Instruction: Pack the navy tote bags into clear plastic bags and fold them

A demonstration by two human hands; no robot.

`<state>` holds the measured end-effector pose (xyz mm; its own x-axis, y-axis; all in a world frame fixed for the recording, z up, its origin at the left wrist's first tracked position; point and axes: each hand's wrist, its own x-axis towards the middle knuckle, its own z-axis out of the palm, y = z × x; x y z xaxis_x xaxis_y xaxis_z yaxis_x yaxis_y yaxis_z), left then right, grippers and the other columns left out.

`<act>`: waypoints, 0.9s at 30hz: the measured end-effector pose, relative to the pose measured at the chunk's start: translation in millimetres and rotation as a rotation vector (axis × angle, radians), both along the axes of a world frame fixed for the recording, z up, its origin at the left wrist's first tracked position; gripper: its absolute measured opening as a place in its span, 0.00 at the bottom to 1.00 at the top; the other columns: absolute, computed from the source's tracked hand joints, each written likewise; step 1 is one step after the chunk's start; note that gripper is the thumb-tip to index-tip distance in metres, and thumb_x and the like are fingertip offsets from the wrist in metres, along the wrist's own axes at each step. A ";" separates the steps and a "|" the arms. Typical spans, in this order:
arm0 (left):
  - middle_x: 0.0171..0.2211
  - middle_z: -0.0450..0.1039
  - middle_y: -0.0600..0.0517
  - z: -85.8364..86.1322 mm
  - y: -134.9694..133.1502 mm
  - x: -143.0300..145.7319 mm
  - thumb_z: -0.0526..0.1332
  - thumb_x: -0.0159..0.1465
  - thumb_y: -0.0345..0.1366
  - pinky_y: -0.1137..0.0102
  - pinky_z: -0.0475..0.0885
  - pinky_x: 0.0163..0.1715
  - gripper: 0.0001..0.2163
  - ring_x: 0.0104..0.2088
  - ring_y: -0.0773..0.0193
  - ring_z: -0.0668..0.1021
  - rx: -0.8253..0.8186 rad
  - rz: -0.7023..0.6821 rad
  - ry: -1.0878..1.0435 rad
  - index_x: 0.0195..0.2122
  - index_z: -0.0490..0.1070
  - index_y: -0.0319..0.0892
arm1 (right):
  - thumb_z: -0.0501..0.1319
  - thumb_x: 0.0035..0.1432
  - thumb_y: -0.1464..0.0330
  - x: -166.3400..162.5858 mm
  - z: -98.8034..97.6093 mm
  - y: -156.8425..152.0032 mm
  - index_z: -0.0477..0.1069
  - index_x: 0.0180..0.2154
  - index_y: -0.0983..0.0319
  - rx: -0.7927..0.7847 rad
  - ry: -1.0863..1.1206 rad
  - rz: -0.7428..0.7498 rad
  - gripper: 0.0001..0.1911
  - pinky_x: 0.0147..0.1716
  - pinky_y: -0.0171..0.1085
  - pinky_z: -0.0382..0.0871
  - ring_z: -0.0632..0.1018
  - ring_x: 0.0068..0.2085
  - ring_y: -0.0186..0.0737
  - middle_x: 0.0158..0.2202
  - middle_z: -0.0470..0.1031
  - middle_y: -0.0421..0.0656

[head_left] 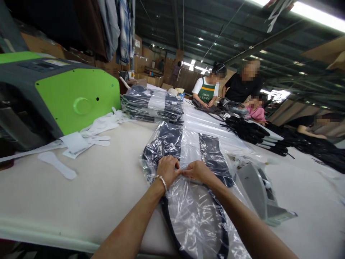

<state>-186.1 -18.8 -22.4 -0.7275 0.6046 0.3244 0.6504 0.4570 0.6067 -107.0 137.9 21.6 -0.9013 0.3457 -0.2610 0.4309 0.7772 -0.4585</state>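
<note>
A dark bag with a long strap lies flat inside a clear plastic bag point(198, 219) on the table in front of me. A white band crosses the middle of the dark bag point(214, 151). My left hand point(168, 169), with a bracelet at the wrist, pinches the plastic just below that band. Close against it, my right hand point(198, 171) also pinches the plastic, and the fingertips of both hands nearly meet. Below my hands the dark strap point(168, 223) loops towards the table's front edge under the plastic.
Behind the work lies a stack of plastic-wrapped dark bags point(153, 102). A green and grey machine point(78, 100) stands at left beside white paper pieces point(56, 165). A grey tape dispenser point(258, 190) sits at right. Black strapped items point(248, 133) and several people are farther back.
</note>
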 end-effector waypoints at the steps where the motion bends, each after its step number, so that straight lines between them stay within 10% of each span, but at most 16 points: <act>1: 0.35 0.71 0.53 0.5 0.1 0.1 0.71 0.55 0.37 0.63 0.64 0.48 0.08 0.41 0.59 0.73 -0.011 0.001 0.002 0.30 0.72 0.45 | 0.65 0.50 0.59 -1.6 0.9 0.6 0.74 0.21 0.62 0.008 -0.016 0.010 0.14 0.22 0.32 0.58 0.71 0.21 0.33 0.16 0.71 0.38; 11: 0.34 0.71 0.53 2.2 -1.6 1.2 0.67 0.57 0.36 0.64 0.63 0.45 0.05 0.41 0.58 0.73 -0.029 -0.021 -0.020 0.29 0.72 0.44 | 0.71 0.40 0.46 6.9 9.7 4.3 0.77 0.33 0.61 0.368 -0.022 -0.089 0.27 0.29 0.36 0.59 0.78 0.35 0.48 0.33 0.80 0.49; 19: 0.34 0.72 0.52 8.2 -1.7 1.4 0.66 0.56 0.35 0.65 0.62 0.45 0.04 0.41 0.58 0.74 -0.033 -0.031 -0.048 0.29 0.71 0.44 | 0.68 0.51 0.52 29.6 9.7 15.0 0.75 0.39 0.60 0.293 0.196 -0.094 0.21 0.40 0.38 0.65 0.77 0.42 0.45 0.40 0.79 0.45; 23: 0.34 0.72 0.53 7.7 -0.5 1.1 0.65 0.57 0.35 0.65 0.62 0.45 0.04 0.41 0.59 0.74 -0.033 -0.036 -0.034 0.29 0.71 0.44 | 0.65 0.52 0.47 29.6 -9.4 9.5 0.63 0.63 0.62 0.430 0.304 -0.090 0.43 0.65 0.53 0.45 0.55 0.68 0.59 0.68 0.56 0.54; 27: 0.34 0.72 0.53 7.3 -0.2 1.8 0.64 0.58 0.35 0.64 0.62 0.45 0.04 0.39 0.59 0.73 -0.034 -0.040 -0.039 0.29 0.70 0.44 | 0.64 0.51 0.44 25.3 -18.6 11.4 0.51 0.69 0.64 0.305 0.196 -0.133 0.53 0.68 0.55 0.36 0.42 0.72 0.57 0.73 0.41 0.51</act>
